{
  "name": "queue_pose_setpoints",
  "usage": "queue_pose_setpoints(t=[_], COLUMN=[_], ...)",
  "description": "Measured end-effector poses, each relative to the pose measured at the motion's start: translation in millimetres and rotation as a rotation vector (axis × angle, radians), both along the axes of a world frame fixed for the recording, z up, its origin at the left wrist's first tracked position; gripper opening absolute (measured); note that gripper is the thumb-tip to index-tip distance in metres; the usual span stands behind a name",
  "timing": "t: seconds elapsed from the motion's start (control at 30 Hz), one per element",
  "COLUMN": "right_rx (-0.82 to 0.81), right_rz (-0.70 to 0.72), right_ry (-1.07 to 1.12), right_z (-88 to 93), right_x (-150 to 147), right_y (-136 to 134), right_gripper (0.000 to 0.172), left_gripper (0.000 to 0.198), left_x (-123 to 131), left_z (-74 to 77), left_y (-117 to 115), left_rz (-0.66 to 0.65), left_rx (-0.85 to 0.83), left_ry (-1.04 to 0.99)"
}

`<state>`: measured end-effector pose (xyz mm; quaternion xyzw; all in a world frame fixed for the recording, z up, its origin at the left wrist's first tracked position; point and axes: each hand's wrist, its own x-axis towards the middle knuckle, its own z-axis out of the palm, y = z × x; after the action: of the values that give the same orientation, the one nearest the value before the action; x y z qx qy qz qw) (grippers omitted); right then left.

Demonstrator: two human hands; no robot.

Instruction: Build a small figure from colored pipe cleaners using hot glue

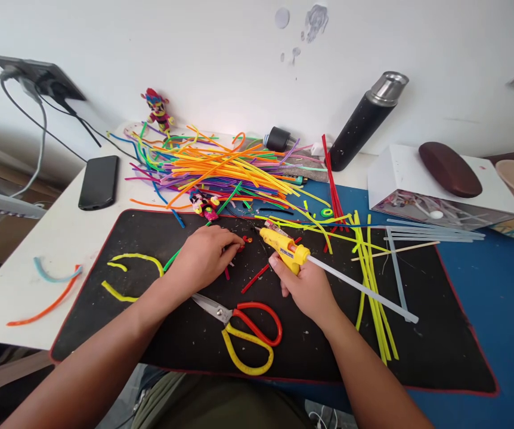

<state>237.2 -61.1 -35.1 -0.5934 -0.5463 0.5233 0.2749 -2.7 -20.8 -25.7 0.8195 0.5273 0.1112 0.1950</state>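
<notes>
My right hand (304, 286) is closed around a yellow hot glue gun (281, 243), its nozzle pointing left toward my other hand. A long translucent glue stick (364, 290) juts out of the gun's back end. My left hand (207, 253) pinches a small red and orange pipe-cleaner piece (244, 241) just off the nozzle, partly hidden by the fingers. Scissors (243, 328) with one red and one yellow handle lie below both hands on the black mat (310, 351). A short red pipe cleaner (256, 279) rests between the hands.
A pile of coloured pipe cleaners (230, 167) spreads along the back, with a small figure (206, 204) before it. Yellow pipe cleaners (375, 292) and glue sticks (436, 230) lie right. A black flask (364, 125), a white box (445, 185) and a phone (99, 182) stand around.
</notes>
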Motion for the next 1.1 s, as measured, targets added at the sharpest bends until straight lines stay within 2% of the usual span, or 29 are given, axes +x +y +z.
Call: queue_pose_setpoints(t=[0.13, 0.27, 0.7, 0.93, 1.1], right_rx=[0.012, 0.022, 0.022, 0.039, 0.069], right_rz=[0.001, 0.014, 0.001, -0.020, -0.032], right_ry=[-0.016, -0.024, -0.029, -0.009, -0.024], right_z=[-0.6, 0.0, 1.7, -4.0, -8.8], right_x=[0.7, 1.2, 0.2, -0.9, -1.7], right_y=[-0.3, -0.4, 0.7, -0.3, -2.4], right_gripper=[0.036, 0.037, 0.037, 0.038, 0.038], left_gripper=[0.016, 0.011, 0.026, 0.026, 0.026], left_x=[1.6, 3.8, 1.4, -3.1, 3.1], left_z=[2.9, 3.8, -5.1, -0.8, -2.1], left_y=[-1.8, -3.4, -7.5, -7.3, -6.9], left_rz=[0.016, -0.018, -0.081, -0.033, 0.014], left_rx=[0.043, 0.051, 0.111, 0.103, 0.052], left_ry=[-0.030, 0.042, 0.092, 0.077, 0.125])
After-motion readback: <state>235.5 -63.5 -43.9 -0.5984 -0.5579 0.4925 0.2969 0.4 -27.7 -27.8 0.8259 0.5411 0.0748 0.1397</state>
